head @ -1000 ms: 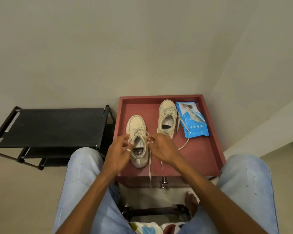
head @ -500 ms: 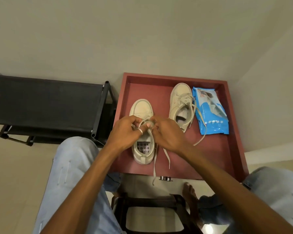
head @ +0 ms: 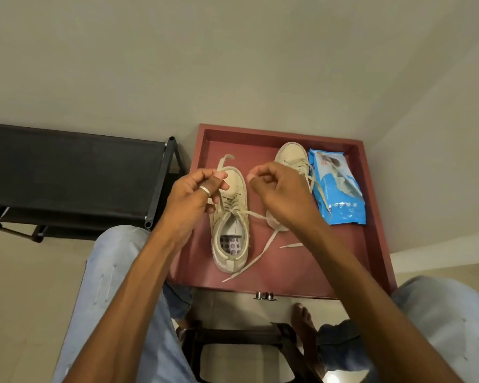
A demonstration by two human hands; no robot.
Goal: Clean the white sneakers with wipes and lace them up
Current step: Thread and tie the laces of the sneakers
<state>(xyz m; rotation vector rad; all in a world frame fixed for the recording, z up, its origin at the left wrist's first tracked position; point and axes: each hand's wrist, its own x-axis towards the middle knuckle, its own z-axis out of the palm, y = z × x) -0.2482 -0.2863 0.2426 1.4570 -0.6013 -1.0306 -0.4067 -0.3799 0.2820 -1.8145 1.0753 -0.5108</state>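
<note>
Pinching lace (head: 256, 214) ends: left hand (head: 194, 196), right hand (head: 284, 196), fingers curled. Bare surface (head: 302, 272) behind right wrist, rim (head: 274, 132) beyond knuckles. Two sneakers (head: 228, 265), one wipes pack (head: 340, 194).

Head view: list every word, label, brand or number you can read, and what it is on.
Blue wipes pack: a row of white print near its lower end, too blurred to read.
Near sneaker and far sneaker: no lettering shows.
</note>
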